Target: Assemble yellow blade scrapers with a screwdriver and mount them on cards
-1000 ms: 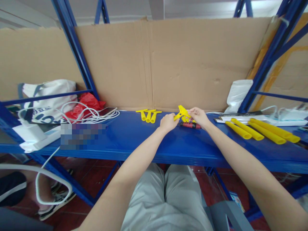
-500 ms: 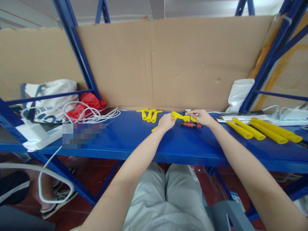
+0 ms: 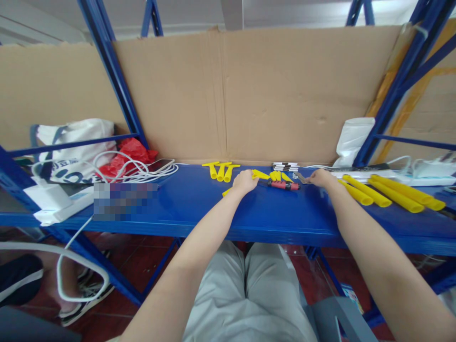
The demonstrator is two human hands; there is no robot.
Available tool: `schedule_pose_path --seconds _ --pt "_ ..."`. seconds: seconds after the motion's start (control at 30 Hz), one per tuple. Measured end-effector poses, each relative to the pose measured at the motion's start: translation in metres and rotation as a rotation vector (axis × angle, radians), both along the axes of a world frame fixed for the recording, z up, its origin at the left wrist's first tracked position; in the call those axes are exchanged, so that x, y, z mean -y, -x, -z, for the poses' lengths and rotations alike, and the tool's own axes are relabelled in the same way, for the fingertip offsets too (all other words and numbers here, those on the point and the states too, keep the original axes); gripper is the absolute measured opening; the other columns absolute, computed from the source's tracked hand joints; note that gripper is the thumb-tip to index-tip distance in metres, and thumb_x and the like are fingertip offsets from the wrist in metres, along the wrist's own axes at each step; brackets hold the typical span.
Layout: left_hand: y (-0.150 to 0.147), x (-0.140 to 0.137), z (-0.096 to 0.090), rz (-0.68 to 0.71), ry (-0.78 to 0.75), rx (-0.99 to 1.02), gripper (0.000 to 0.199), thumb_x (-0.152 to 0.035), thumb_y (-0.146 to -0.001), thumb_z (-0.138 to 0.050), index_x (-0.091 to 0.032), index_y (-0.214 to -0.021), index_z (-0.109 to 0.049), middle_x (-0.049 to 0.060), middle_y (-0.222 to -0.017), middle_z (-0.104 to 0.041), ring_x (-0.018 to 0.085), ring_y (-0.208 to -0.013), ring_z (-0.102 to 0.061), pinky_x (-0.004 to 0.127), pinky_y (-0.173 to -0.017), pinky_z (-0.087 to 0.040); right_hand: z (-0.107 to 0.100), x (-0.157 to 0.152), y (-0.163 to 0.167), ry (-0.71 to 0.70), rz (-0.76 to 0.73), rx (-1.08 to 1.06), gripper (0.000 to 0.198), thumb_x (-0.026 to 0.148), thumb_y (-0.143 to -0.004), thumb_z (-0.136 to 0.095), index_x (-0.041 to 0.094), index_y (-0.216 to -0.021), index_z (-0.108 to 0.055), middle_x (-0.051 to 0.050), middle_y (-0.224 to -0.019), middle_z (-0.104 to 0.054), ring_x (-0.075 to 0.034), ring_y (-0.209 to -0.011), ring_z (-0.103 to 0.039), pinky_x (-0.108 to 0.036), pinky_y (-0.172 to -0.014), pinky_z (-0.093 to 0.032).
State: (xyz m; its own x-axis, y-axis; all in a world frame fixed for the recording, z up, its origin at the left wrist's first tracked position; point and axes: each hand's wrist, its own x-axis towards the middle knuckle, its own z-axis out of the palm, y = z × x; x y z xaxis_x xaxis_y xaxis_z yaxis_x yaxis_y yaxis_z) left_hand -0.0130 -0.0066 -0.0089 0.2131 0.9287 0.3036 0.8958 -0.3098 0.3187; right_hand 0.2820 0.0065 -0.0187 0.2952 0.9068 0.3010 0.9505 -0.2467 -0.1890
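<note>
Resting on the blue shelf (image 3: 199, 209) near its back edge: left hand (image 3: 244, 181), grip closed on a flat yellow bracket (image 3: 259, 175); right hand (image 3: 320, 178) pinching a small grey metal piece (image 3: 302, 179); red screwdriver (image 3: 281, 185) between them

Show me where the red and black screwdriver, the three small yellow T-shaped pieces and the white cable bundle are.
red and black screwdriver (image 3: 284, 185), head view, red handle.
small yellow T-shaped pieces (image 3: 221, 170), head view, middle piece.
white cable bundle (image 3: 142, 171), head view, coiled loops.
</note>
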Motion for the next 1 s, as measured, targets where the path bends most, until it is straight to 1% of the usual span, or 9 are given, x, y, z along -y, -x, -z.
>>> schedule_pose_path --seconds 0.1,0.13,0.23,0.3,0.43,0.53,0.8,0.9,1.0 --pt "0.000 0.000 0.000 0.004 -0.001 0.001 0.037 -0.037 -0.087 -0.050 -0.015 -0.114 -0.063 0.013 -0.115 -0.065 0.025 -0.110 -0.059 0.033 -0.091 -0.045 0.003 -0.004 0.005 0.118 0.077 0.013 0.034 0.048 -0.073 -0.057 0.017 -0.076 -0.071 -0.015 -0.087 -0.069 -0.030 -0.093 -0.064 -0.040 -0.076 -0.049" --pt "-0.001 0.000 0.000 0.006 -0.002 0.002 0.037 -0.037 -0.087 -0.050 -0.015 -0.114 -0.063 0.013 -0.115 -0.065 0.025 -0.110 -0.059 0.033 -0.091 -0.045 0.003 -0.005 0.007 0.134 0.072 0.018 0.037 0.050 -0.074 -0.056 0.016 -0.076 -0.070 -0.016 -0.085 -0.069 -0.030 -0.091 -0.064 -0.039 -0.075 -0.049" --pt "-0.001 0.000 0.000 0.006 -0.004 0.008 0.037 -0.037 -0.087 -0.050 -0.015 -0.113 -0.063 0.013 -0.115 -0.065 0.025 -0.110 -0.059 0.033 -0.091 -0.045 0.002 -0.005 0.010 0.177 0.052 0.009 0.038 0.051 -0.074 -0.056 0.015 -0.075 -0.069 -0.016 -0.079 -0.068 -0.028 -0.087 -0.065 -0.036 -0.073 -0.049" --pt "-0.001 0.001 0.000 0.005 -0.005 0.013 0.036 -0.037 -0.087 -0.051 -0.015 -0.113 -0.063 0.013 -0.114 -0.065 0.025 -0.110 -0.059 0.033 -0.091 -0.045 0.001 -0.005 0.011 0.190 0.062 0.000 0.037 0.049 -0.074 -0.057 0.014 -0.077 -0.069 -0.016 -0.080 -0.068 -0.028 -0.088 -0.065 -0.035 -0.072 -0.049" --pt "-0.001 0.001 0.000 0.004 -0.006 0.011 0.036 -0.037 -0.086 -0.051 -0.015 -0.113 -0.064 0.012 -0.114 -0.066 0.025 -0.109 -0.059 0.033 -0.090 -0.046 0.001 -0.006 0.010 0.179 0.091 0.011 0.036 0.047 -0.072 -0.059 0.013 -0.080 -0.070 -0.017 -0.088 -0.068 -0.029 -0.094 -0.064 -0.035 -0.073 -0.049" --pt "-0.001 0.001 0.001 0.007 -0.010 0.007 0.037 -0.038 -0.086 -0.051 -0.015 -0.112 -0.064 0.012 -0.113 -0.066 0.025 -0.108 -0.060 0.033 -0.089 -0.046 0.001 -0.007 0.011 0.167 0.098 0.020 0.032 0.042 -0.070 -0.062 0.012 -0.080 -0.070 -0.017 -0.088 -0.068 -0.028 -0.093 -0.065 -0.032 -0.071 -0.050" --pt "-0.001 0.001 0.001 0.013 -0.011 0.020 0.035 -0.037 -0.086 -0.052 -0.016 -0.111 -0.065 0.012 -0.114 -0.066 0.024 -0.108 -0.060 0.032 -0.090 -0.046 -0.007 0.004 0.019 0.100 0.097 -0.080 0.020 0.033 -0.070 -0.063 0.013 -0.068 -0.067 -0.012 -0.068 -0.066 -0.024 -0.073 -0.065 -0.026 -0.054 -0.046" --pt "-0.001 0.001 0.001 0.008 -0.008 0.016 0.035 -0.037 -0.086 -0.052 -0.018 -0.111 -0.066 0.011 -0.114 -0.066 0.024 -0.108 -0.060 0.032 -0.090 -0.046 -0.011 0.008 0.022 0.109 0.113 -0.090 0.015 0.026 -0.067 -0.065 0.012 -0.069 -0.066 -0.012 -0.066 -0.064 -0.025 -0.073 -0.065 -0.026 -0.054 -0.046" --pt "-0.002 0.001 0.000 0.006 -0.001 0.013 0.034 -0.038 -0.086 -0.051 -0.019 -0.111 -0.066 0.010 -0.114 -0.066 0.023 -0.109 -0.059 0.031 -0.091 -0.046 -0.013 0.011 0.025 0.130 0.124 -0.089 0.015 0.025 -0.066 -0.066 0.011 -0.073 -0.066 -0.012 -0.067 -0.064 -0.025 -0.072 -0.065 -0.027 -0.054 -0.046"
